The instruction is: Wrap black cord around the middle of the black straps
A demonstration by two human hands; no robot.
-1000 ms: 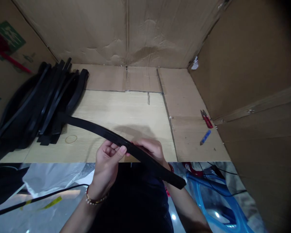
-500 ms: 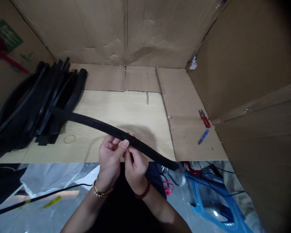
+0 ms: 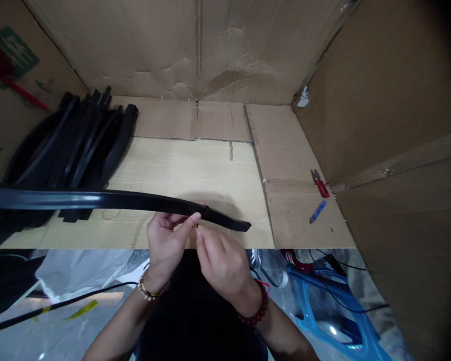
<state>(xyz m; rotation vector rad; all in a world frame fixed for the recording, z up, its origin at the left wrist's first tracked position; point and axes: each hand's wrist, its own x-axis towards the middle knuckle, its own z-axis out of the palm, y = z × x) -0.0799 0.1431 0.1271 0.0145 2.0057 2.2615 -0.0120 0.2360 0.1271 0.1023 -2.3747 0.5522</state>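
Observation:
A long, curved black strip (image 3: 128, 200) stretches across from the left edge of the head view, its tapered end at right. My left hand (image 3: 168, 240) grips it from below, thumb on its near edge. A thin dark band (image 3: 206, 210) crosses the strip just right of that thumb. Close beside it, my right hand (image 3: 223, 255) is closed in a pinch under the strip; what lies between its fingertips is too small to make out. A pile of similar black strips (image 3: 75, 145) rests on the left of the work surface.
The cardboard-covered table (image 3: 188, 160) has cardboard walls. At right lie red-handled snips (image 3: 320, 184) and a blue pen-like object (image 3: 317, 211). A yellowish rubber band (image 3: 111, 214) sits near the pile. Below the edge are a blue frame (image 3: 311, 301) and a black cable (image 3: 78, 297).
The strip has turned closer to level and shifted left, so its right end is nearer my hands. My right hand has moved a little to the right, its fingertips still close to the left thumb.

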